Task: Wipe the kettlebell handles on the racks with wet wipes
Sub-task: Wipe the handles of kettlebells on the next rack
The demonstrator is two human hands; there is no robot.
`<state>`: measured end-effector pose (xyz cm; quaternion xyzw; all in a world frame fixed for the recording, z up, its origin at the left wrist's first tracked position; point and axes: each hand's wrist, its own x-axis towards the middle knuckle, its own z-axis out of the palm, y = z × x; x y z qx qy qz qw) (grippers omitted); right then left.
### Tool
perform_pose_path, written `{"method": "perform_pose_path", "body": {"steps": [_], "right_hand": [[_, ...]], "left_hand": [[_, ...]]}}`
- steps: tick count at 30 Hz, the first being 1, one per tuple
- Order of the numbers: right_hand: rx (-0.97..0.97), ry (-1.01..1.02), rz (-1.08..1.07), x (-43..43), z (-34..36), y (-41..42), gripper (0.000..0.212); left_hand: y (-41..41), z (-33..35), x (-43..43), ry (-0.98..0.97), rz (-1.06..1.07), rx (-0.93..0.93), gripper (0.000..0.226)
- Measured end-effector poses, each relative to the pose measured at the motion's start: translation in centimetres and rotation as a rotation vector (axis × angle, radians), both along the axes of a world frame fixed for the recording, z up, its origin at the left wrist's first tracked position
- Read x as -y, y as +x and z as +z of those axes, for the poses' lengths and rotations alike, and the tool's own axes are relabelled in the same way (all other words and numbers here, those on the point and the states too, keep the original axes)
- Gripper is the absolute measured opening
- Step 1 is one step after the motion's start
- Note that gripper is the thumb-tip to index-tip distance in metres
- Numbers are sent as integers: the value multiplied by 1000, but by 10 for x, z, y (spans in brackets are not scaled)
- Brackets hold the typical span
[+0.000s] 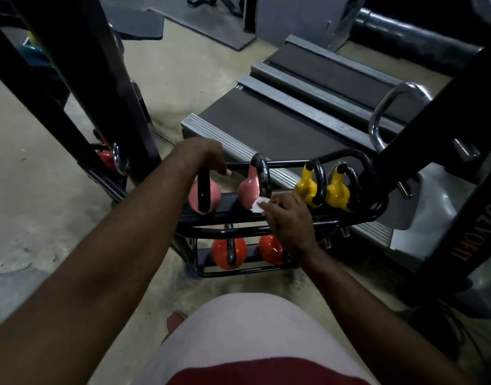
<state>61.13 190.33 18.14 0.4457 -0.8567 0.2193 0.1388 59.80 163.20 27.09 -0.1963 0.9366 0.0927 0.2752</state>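
A low black rack (266, 233) holds two pink kettlebells and two yellow kettlebells (336, 191) on its top tier, with two orange kettlebells (229, 252) below. My left hand (208, 157) grips the top of the left pink kettlebell's black handle (203, 190). The right pink kettlebell (248, 190) tilts, its dark handle (262, 173) upward. My right hand (290, 218) pinches a white wet wipe (258, 204) against the lower end of that handle.
Treadmill decks (294, 112) lie just behind the rack. A black machine frame (80, 79) rises at the left, another frame post (447, 162) at the right with a chrome handle (383, 112). Concrete floor (30, 190) spreads to the left. My knee (252, 337) is below.
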Motion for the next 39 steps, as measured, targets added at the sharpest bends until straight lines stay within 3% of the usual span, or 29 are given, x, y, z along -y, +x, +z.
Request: {"method": "perform_pose_path", "body": {"steps": [5,10,17,27,30,35,39], "right_hand": [[-48,-56,-48,10,15,-7,17],[-80,-17,53,2,3,-4,16],[44,-88,-27,3,0,0,22],[215,-172,-112,0,-9,1,12],[212,-225,-131,0,-9,-1,11],[133,-94,-13,6,-16,4,15],[192,-214,-102,18,2,-4,22]], "left_hand": [[0,9,-11,-6,0,-79,57],[-9,17,-36,79,-9,-143,46],[-13,8,-45,117,-3,-181,64],[-9,-4,-60,316,72,-450,49],[-6,-5,-61,342,88,-479,40],[-9,-8,-61,344,109,-494,40],[-12,-14,-59,363,144,-493,49]]}}
